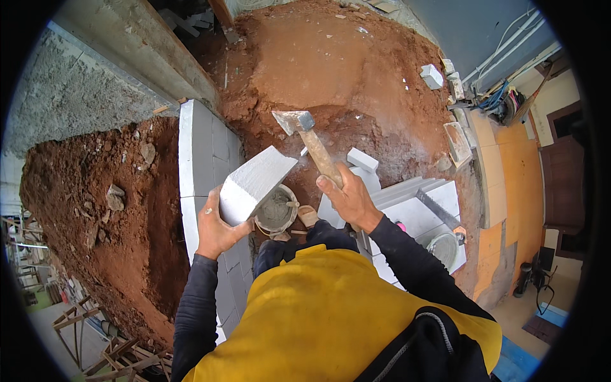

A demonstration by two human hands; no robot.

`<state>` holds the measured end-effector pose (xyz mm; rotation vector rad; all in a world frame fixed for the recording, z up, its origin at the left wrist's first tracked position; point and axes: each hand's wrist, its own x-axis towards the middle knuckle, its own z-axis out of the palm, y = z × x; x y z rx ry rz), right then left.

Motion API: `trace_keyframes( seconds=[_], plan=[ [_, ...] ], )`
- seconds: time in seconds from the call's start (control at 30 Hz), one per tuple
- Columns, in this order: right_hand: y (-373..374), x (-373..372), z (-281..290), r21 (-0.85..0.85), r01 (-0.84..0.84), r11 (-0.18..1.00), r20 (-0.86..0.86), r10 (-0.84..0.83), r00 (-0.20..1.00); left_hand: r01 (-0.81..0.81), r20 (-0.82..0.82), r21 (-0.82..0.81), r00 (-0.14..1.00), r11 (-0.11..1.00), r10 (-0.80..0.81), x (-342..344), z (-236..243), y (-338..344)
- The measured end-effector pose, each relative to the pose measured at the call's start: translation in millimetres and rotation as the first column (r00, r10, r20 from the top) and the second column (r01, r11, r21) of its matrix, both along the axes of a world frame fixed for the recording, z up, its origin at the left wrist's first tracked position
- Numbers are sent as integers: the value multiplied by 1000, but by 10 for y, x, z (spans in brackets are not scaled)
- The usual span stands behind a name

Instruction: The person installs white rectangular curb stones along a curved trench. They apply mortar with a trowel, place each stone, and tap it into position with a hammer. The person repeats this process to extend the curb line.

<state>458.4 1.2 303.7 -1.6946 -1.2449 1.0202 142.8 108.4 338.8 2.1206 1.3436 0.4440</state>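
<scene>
My left hand point(219, 223) grips the near end of a white lightweight block point(258, 178), holding it tilted above a bucket point(293, 219) of grey mortar. The block's far end looks cut at a slant. In my right hand point(350, 197) is a hatchet point(318, 153), its wooden handle wrapped by my fingers. The hatchet's head points away from me, with a flared blade on the left and a square butt on the right. It is raised just right of the block and apart from it. The bucket is partly hidden by the block.
A low block wall point(203, 149) runs along my left, with heaped red soil point(108, 216) beyond. Stacked white blocks point(407, 216) on my right carry a handsaw point(439, 211) and a round container point(443, 248). A small block piece point(363, 159) lies ahead near dug earth point(318, 57).
</scene>
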Motion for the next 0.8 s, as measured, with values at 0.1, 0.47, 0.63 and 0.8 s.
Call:
trace_keyframes(
  seconds=[0.1,0.47,0.63,0.8],
  plan=[
    [-39,75,-4,68,5,998,-9,-5,1000,4,26,75,1000,997,-6,2,9,-13],
    [-44,123,-73,-45,-29,999,-24,28,999,-5,13,78,1000,997,4,-17,0,5],
    [12,65,-227,-215,-67,974,98,90,991,-18,62,96,998,995,12,-70,-9,47],
    [97,48,-247,-66,152,986,-70,-157,985,-122,156,-5,980,992,121,-319,-5,110]
  ],
)
